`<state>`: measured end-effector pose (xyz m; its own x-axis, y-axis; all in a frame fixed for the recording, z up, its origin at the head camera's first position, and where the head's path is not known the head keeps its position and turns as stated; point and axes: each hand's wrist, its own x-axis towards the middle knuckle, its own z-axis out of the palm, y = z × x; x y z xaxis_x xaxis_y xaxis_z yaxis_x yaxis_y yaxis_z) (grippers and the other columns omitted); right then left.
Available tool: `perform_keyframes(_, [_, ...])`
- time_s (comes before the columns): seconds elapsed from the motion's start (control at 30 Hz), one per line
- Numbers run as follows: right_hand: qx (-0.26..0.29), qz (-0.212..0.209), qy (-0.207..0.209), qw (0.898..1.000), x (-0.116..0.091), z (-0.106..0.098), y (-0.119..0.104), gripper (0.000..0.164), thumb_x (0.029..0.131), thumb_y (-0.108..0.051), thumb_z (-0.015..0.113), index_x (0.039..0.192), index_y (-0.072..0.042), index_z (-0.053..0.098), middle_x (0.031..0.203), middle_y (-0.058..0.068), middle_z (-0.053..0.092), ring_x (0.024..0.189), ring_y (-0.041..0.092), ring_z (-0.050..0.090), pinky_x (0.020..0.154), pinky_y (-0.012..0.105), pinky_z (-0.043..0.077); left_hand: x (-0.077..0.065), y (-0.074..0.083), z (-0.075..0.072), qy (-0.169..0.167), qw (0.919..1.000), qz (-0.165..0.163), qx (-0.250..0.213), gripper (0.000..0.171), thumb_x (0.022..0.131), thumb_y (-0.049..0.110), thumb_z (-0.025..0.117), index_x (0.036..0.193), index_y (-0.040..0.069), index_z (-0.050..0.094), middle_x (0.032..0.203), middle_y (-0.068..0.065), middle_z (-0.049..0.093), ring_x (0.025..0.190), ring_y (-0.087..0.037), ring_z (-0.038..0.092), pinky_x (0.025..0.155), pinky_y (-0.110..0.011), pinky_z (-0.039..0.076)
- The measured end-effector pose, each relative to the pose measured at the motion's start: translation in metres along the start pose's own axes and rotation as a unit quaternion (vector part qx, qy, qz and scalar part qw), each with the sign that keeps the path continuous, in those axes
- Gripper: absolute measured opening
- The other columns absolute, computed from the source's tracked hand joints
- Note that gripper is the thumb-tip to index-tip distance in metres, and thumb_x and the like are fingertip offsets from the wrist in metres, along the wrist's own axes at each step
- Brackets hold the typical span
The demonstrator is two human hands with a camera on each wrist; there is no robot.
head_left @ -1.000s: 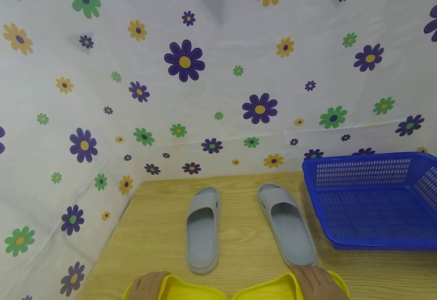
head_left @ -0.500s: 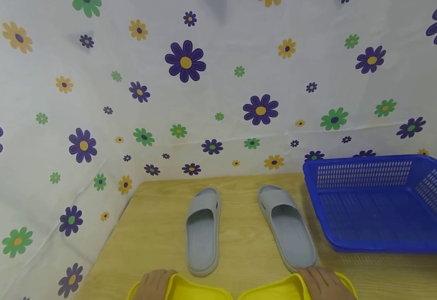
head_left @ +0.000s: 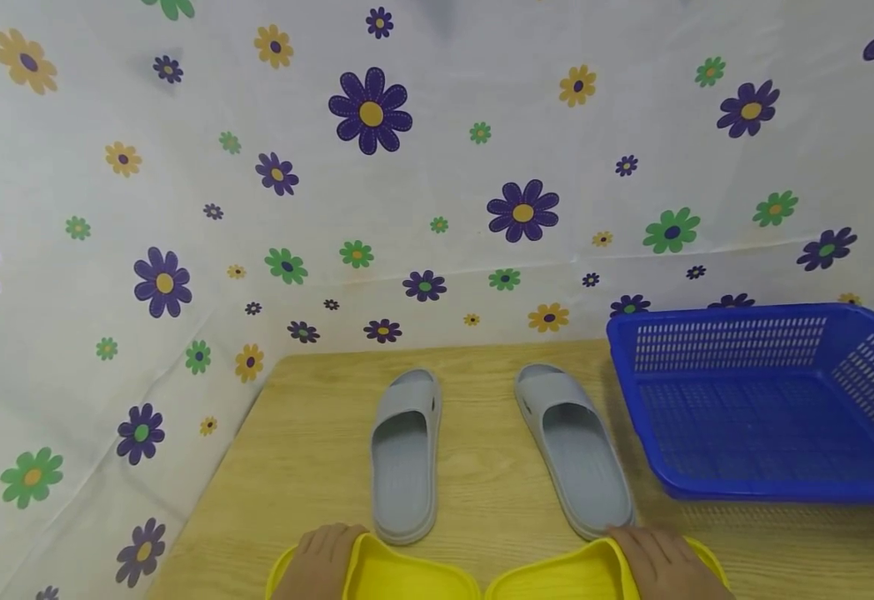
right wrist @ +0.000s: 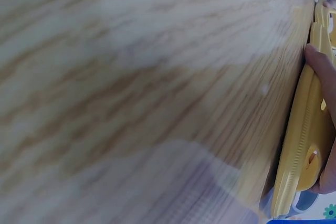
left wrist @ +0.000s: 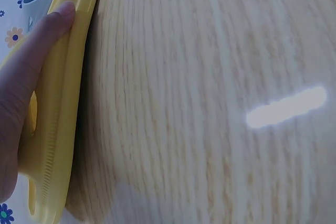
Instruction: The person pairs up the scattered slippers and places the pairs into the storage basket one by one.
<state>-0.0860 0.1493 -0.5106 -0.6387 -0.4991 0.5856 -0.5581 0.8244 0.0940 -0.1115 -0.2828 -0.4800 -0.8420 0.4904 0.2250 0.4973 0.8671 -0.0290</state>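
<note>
At the bottom edge of the head view, my left hand (head_left: 322,560) grips a yellow slipper (head_left: 412,577), fingers over its top. In the left wrist view the thumb (left wrist: 63,17) presses along the slipper's side. My right hand (head_left: 665,565) holds a second yellow slipper (head_left: 556,577) the same way, and its thumb (right wrist: 313,56) lies on the sole's side in the right wrist view. Both yellow slippers lie sideways, their inner ends nearly meeting, low at the wooden table. The frame's lower edge cuts them off. Just beyond are two grey slippers (head_left: 404,479) (head_left: 590,471).
A blue plastic basket (head_left: 759,425) with slotted walls stands on the right of the wooden table (head_left: 302,450). Flower-printed white sheeting (head_left: 407,192) rises behind the table and along its left side.
Both hands have slid a little to the right together with the yellow slippers they hold. The grey slippers and the basket stay in place; the head view has shifted slightly.
</note>
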Motion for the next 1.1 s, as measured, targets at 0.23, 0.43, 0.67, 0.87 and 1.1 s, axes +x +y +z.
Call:
perform_keyframes(0.23, [0.006, -0.016, 0.009, 1.0, -0.003, 0.0, 0.01, 0.081, 0.083, -0.077, 0.036, 0.118, -0.005, 0.047, 0.102, 0.003, 0.059, 0.09, 0.014, 0.057, 0.092, 0.023, 0.027, 0.008, 0.003, 0.004, 0.018, 0.9995, 0.025, -0.003, 0.093, 0.064, 0.082, 0.058, 0.12, 0.008, 0.049, 0.102, 0.003, 0.052, 0.095, -0.012, 0.049, 0.088, -0.037, 0.044])
perform_keyframes(0.43, [0.004, -0.007, -0.018, 1.0, -0.006, -0.005, 0.015, 0.084, 0.079, -0.079, 0.042, 0.119, -0.006, 0.045, 0.103, 0.003, 0.058, 0.091, 0.015, 0.057, 0.086, 0.026, 0.035, 0.015, 0.006, 0.002, -0.022, 0.999, 0.028, -0.026, 0.096, 0.065, 0.085, 0.052, 0.122, 0.008, 0.046, 0.105, 0.002, 0.052, 0.097, -0.012, 0.049, 0.09, -0.039, 0.044])
perform_keyframes(0.67, [0.01, -0.01, -0.012, 1.0, -0.01, -0.008, 0.024, 0.086, 0.078, -0.08, 0.041, 0.119, -0.005, 0.046, 0.102, 0.004, 0.059, 0.089, 0.016, 0.057, 0.09, 0.023, 0.032, 0.022, 0.016, 0.0, -0.032, 0.9989, 0.015, -0.032, 0.097, 0.065, 0.087, 0.049, 0.121, 0.008, 0.047, 0.107, 0.0, 0.052, 0.1, -0.014, 0.049, 0.092, -0.039, 0.044])
perform_keyframes(0.87, [0.026, -0.018, 0.0, 0.999, -0.014, -0.009, 0.032, 0.088, 0.08, -0.079, 0.039, 0.119, 0.0, 0.046, 0.1, 0.006, 0.059, 0.088, 0.019, 0.057, 0.105, 0.015, 0.009, 0.023, 0.027, 0.003, -0.023, 0.999, 0.003, -0.038, 0.097, 0.065, 0.087, 0.049, 0.121, 0.008, 0.047, 0.108, -0.002, 0.053, 0.1, -0.017, 0.05, 0.092, -0.04, 0.043])
perform_keyframes(1.1, [0.023, -0.013, 0.005, 1.0, -0.017, -0.012, 0.041, 0.092, 0.078, -0.081, 0.038, 0.12, 0.0, 0.047, 0.098, 0.006, 0.06, 0.087, 0.019, 0.058, 0.1, 0.018, 0.019, 0.027, 0.036, 0.005, -0.04, 0.9986, -0.006, -0.035, 0.102, 0.064, 0.089, 0.046, 0.122, 0.006, 0.046, 0.106, -0.005, 0.052, 0.101, -0.02, 0.051, 0.092, -0.042, 0.043])
